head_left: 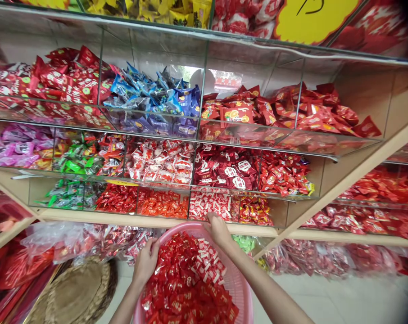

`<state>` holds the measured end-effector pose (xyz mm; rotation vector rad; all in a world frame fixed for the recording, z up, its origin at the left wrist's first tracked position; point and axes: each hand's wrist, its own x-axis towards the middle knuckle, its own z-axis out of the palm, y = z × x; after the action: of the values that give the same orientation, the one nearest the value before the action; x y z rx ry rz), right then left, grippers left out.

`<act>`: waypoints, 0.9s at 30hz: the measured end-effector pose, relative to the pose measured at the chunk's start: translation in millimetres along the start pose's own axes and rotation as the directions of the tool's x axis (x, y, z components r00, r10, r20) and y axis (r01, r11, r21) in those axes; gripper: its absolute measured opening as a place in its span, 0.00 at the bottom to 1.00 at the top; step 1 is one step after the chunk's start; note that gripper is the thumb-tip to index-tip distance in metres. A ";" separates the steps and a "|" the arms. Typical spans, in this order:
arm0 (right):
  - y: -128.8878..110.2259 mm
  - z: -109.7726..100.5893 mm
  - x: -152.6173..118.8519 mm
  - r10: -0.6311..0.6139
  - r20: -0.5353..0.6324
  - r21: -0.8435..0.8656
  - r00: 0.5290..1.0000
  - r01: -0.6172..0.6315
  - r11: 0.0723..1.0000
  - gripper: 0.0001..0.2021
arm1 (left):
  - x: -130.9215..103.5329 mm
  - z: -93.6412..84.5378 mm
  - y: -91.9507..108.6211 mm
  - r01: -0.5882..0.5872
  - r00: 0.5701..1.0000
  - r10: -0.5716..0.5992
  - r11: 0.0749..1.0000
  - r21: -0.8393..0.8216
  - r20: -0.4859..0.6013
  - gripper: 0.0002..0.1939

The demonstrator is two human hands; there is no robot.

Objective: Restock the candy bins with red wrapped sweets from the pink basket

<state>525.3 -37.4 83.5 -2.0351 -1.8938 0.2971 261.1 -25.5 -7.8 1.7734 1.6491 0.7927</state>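
A pink plastic basket [242, 281] at the bottom centre is heaped with red-wrapped candies [177, 279]. A patch of small white-and-red candies [209, 263] lies on its right side. My left hand [147, 257] is closed on the basket's left rim. Across the basket reaches my right arm, and my right hand [219, 229] is closed at the far rim, its fingertips partly hidden. Just beyond it is a shelf bin of white-and-red candies [209, 204], with small red-and-yellow candies [255, 210] in the bin to the right.
Glass-fronted shelves hold blue [146, 90], green [77, 159] and red packets [238, 112] in divided bins. A wooden shelf edge [123, 219] runs behind the basket. Bagged candies [305, 256] lie underneath. A round woven container [80, 290] stands on the floor at left.
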 end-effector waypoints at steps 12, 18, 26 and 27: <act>-4.4 3.9 80.3 -0.268 0.274 -0.355 0.924 0.356 0.864 0.18 | 0.8 0.3 -3.6 -0.006 1.000 0.006 0.999 -0.036 -0.023 0.19; -5.4 1.6 77.2 -0.285 0.243 -0.361 0.927 0.359 0.860 0.14 | 2.1 1.4 -6.3 -0.002 1.000 0.001 0.999 -0.042 -0.025 0.19; -3.3 4.4 72.0 -0.267 0.246 -0.284 0.932 0.333 0.899 0.11 | 2.5 3.0 -10.1 -0.007 1.000 0.006 0.999 -0.038 -0.014 0.20; -1.7 5.5 73.4 -0.264 0.240 -0.247 0.934 0.321 0.914 0.09 | 2.2 2.7 -9.9 -0.006 1.000 0.006 0.999 -0.041 -0.015 0.20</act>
<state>528.1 36.2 84.9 -1.9048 -2.4591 0.1663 256.8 -22.6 -17.0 1.7493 1.6266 0.8380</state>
